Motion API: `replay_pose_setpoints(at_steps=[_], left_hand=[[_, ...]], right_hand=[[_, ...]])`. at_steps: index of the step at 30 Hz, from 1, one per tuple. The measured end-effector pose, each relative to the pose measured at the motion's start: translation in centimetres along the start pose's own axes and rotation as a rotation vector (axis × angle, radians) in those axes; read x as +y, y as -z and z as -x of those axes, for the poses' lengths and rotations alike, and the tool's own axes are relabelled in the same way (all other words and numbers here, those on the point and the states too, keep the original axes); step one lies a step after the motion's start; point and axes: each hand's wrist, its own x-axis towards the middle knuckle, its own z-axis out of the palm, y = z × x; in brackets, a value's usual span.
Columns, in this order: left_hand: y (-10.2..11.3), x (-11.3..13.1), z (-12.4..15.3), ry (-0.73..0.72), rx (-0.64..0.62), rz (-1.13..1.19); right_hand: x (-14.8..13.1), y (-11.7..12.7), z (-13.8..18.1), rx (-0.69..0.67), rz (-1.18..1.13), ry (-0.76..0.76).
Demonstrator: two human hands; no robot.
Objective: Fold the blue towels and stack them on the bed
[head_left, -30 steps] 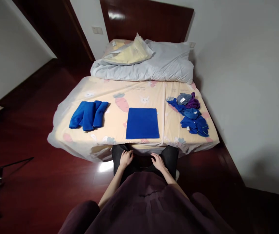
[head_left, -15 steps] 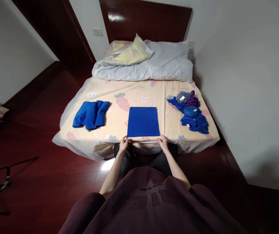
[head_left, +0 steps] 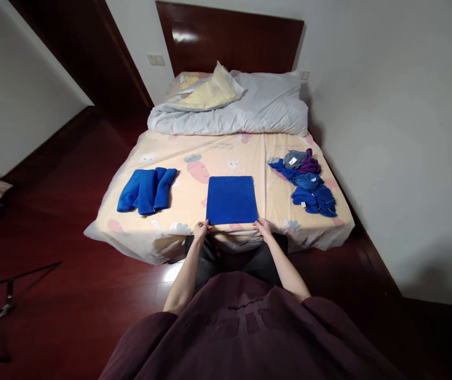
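Note:
A blue towel (head_left: 232, 200) lies flat as a near-square at the front of the bed. My left hand (head_left: 201, 230) pinches its near left corner, and my right hand (head_left: 263, 228) has the near right corner between thumb and fingers. Left of it are several rolled or folded blue towels (head_left: 146, 191), side by side. On the right sits a loose heap of crumpled cloths (head_left: 308, 182) in blue, grey-blue and purple, some with white tags.
The bed (head_left: 226, 155) has a pale sheet printed with carrots and rabbits. A grey quilt (head_left: 273, 100) and a yellowish cloth (head_left: 212, 92) lie at the headboard (head_left: 233, 39). On the floor at left stands part of a black tripod (head_left: 8, 301). A wall runs along the right.
My fingers have closed on the towel's two near corners. The towel stays flat in about the same place, and the view has shifted slightly.

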Motion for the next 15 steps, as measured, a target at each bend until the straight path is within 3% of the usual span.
replay_pose_setpoints(at_steps=[5,10,15], left_hand=[[-0.3,-0.1,0.0,-0.010,0.056,-0.023],[0.4,-2.0,1.4,-0.067,0.093,-0.043],[1.7,-4.2,2.6,-0.185,-0.026,-0.052]], right_hand=[[0.4,-0.4,-0.6,0.036,0.023,-0.012],[2.0,-1.0,-0.3,0.142,0.047,0.013],[3.2,-0.3,1.4,0.161,0.100,0.119]])
